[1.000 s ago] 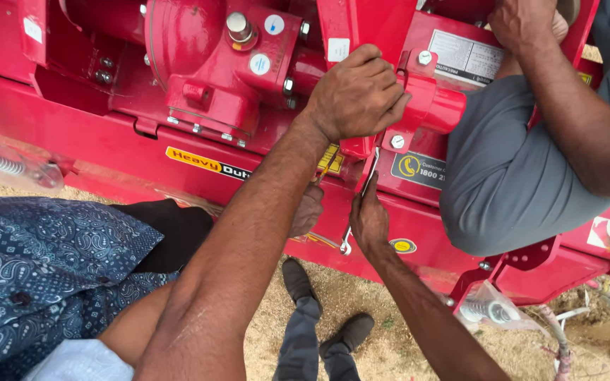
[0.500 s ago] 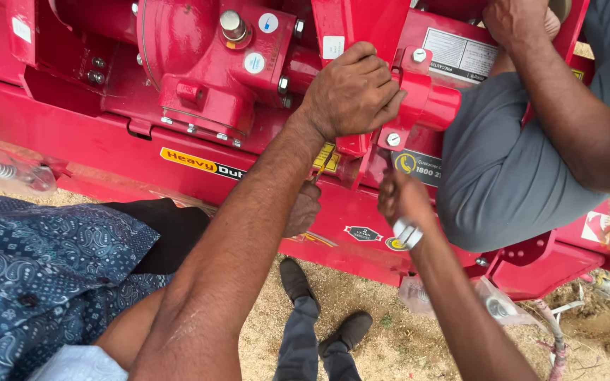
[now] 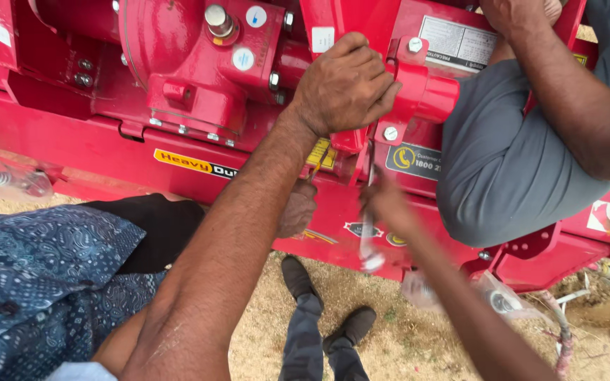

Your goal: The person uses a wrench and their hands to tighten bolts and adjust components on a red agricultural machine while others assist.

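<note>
Head view looks down on a red machine [image 3: 199, 152] standing on dry, sandy ground [image 3: 404, 331]; the person's left hand [image 3: 344, 88] lies near the top edge of the machine, fingers curled shut over a red bracket [image 3: 421, 92], with the fingertips wrapped around its left side and the knuckles facing the camera; a bolt head [image 3: 390, 132] sits just below those fingers, and a second bolt [image 3: 414, 44] stands on the bracket's top just beside them.

Lower down, near the machine's bottom edge, the right hand [image 3: 390, 204] is blurred; it grips a metal wrench [image 3: 368, 226] that hangs nearly upright, its upper part inside the closed fingers and its lower end sticking out below the hand, in front of the red panel; whether the wrench's top touches the bolt head I cannot tell.

Another hand [image 3: 296, 208] shows behind the left forearm, close to the panel; its fingers look bent, though what they hold is hidden.

A co-worker in a grey shirt [image 3: 510, 162] leans over the machine's right side, one arm [image 3: 573, 106] reaching to the top edge; a blue patterned shirt [image 3: 37, 282] fills the lower left corner, and dark shoes [image 3: 354, 324] stand on the ground below.
</note>
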